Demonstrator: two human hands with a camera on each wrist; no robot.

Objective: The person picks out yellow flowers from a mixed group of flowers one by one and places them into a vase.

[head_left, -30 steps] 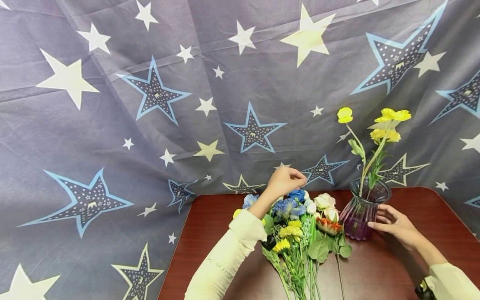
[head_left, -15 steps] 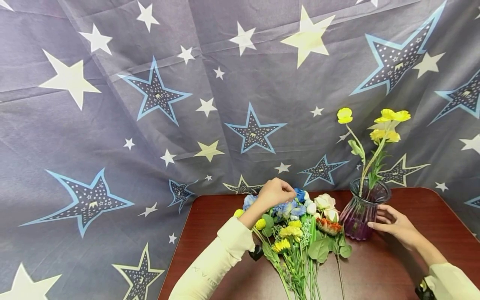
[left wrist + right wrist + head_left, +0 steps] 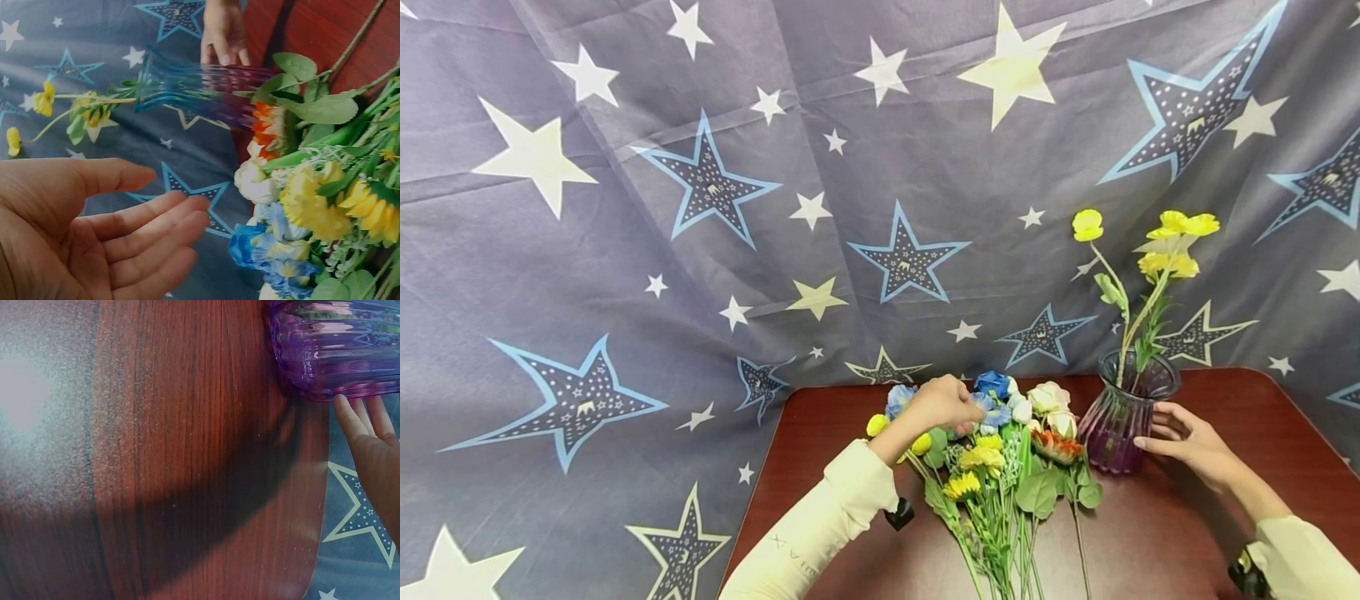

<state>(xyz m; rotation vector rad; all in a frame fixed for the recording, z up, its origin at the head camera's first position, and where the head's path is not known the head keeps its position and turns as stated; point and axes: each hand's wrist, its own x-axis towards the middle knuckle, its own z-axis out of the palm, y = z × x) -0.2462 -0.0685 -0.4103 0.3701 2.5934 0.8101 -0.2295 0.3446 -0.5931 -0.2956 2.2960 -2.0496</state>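
1. Lowered and drawn leftward over the past second, the left hand [image 3: 942, 402] is now seen over the blue flowers [image 3: 992, 412], while the right hand [image 3: 1189, 446] has been kept at the vase [image 3: 1112, 433].
2. A red-brown, wood-grained table [image 3: 1150, 533] with rounded far corners is backed by a creased grey-blue cloth [image 3: 820, 75], printed with white, yellow and blue-edged stars. In the right wrist view, glare and a long shadow [image 3: 219, 506] are cast on the wood.
3. The left arm is stretched forward, its cream sleeve [image 3: 850, 492] folded back. The fingers are loosely extended and slightly bent, the thumb parted from them and the palm bare; whether petals are touched cannot be told.
4. The right arm is brought in from the near right corner. Its fingers are held nearly straight, tips set against the side of the vase.
5. The vase is stood upright on the right of the table, flared mouth upward, long axis vertical. Yellow flowers [image 3: 1182, 223] are held in it, their stems splayed left and right.
6. Left of it, a bunch [image 3: 1000, 500] is laid with blooms pointed toward the cloth and stems toward the person; white roses [image 3: 1048, 398] and an orange flower [image 3: 1057, 447] are placed nearest the vase.
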